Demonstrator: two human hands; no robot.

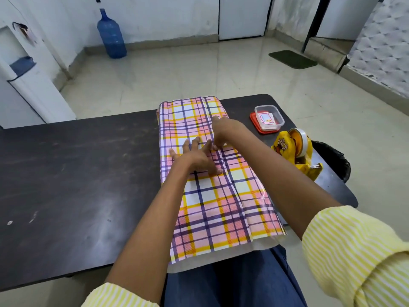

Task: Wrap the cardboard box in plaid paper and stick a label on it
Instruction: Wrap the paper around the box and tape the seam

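Pink, yellow and purple plaid paper (208, 204) lies folded over a long box on the dark table (77, 173), and the box itself is hidden under it. A seam where the two paper edges overlap runs lengthwise down the middle. My left hand (197, 157) lies flat with spread fingers on the paper just left of the seam. My right hand (223, 134) is over the seam a little farther away, its fingers bent down onto the paper; a small pale piece, perhaps tape, shows at the fingertips. The paper's near end overhangs the table edge above my lap.
A yellow tape dispenser (296, 151) stands at the table's right edge. Behind it sits a clear plastic container (269, 117) with labels inside, on a red lid. A black bin (334, 158) is beside the table. A blue water bottle (111, 36) stands on the floor.
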